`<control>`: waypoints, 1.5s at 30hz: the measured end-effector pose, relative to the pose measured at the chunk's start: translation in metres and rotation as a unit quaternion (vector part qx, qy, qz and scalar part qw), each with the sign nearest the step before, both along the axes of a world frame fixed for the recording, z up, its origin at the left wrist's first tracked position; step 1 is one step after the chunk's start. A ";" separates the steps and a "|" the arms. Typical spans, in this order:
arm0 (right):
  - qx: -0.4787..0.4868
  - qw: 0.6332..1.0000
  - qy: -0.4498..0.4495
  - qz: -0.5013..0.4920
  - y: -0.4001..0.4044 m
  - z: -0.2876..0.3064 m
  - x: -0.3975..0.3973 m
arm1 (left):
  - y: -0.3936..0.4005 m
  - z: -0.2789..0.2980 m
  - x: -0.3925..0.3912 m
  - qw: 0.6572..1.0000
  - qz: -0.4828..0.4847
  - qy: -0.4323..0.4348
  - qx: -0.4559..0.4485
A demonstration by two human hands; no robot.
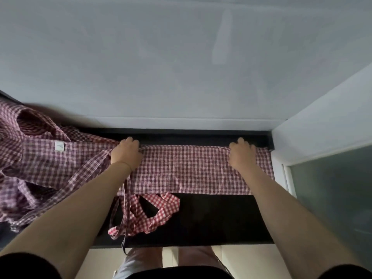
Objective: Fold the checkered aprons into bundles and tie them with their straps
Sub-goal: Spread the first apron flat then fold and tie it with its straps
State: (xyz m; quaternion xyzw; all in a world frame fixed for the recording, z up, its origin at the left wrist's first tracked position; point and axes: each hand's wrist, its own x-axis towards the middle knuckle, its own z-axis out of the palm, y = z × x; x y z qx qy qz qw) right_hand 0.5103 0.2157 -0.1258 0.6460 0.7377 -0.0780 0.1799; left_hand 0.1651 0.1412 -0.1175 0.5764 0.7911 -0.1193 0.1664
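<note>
A red-and-white checkered apron (187, 170) lies folded into a long flat band across the black counter (211, 218). My left hand (126, 153) grips the band's far edge at its left end, fingers curled over the cloth. At the right end, my right hand (241, 155) grips that same far edge. The apron's straps (149, 214) trail in loose loops over the counter in front of the band, one hanging past the near edge.
A heap of more checkered aprons (36, 158), one with a white label, fills the counter's left side. A pale wall (181, 67) rises right behind the counter. A white frame with a glass panel (332, 188) closes the right side.
</note>
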 end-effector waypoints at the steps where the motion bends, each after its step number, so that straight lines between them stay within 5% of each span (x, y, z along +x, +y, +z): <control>1: -0.017 1.000 -0.006 0.005 0.001 0.002 -0.001 | -0.001 0.001 0.000 0.999 -0.004 0.011 -0.033; 5: -0.076 0.995 -0.039 0.048 -0.003 0.010 -0.014 | -0.002 0.020 -0.002 0.975 -0.032 0.088 -0.202; 7: -0.068 0.993 -0.068 0.066 -0.006 0.015 -0.015 | 0.001 0.023 0.003 0.965 -0.056 0.137 -0.217; 12: -0.056 0.993 -0.099 0.030 -0.012 0.022 0.008 | -0.001 0.015 0.043 0.970 -0.171 0.111 -0.130; 22: -0.074 0.988 -0.133 0.006 -0.018 0.031 0.057 | -0.012 -0.003 0.063 0.987 -0.109 0.091 -0.069; 33: -0.145 0.988 -0.050 -0.015 -0.011 0.021 0.056 | -0.005 -0.001 0.058 0.997 -0.022 0.011 -0.066; 38: 0.048 0.986 -0.147 0.055 0.001 0.032 0.049 | 0.005 0.000 0.050 0.997 -0.029 0.008 0.067; 40: 0.122 0.984 -0.115 0.063 -0.001 0.030 0.032 | 0.002 0.000 0.052 0.994 -0.023 -0.004 0.103; 45: 0.156 0.973 0.130 0.111 -0.044 0.015 -0.053 | -0.031 0.004 0.072 0.987 -0.024 -0.082 0.138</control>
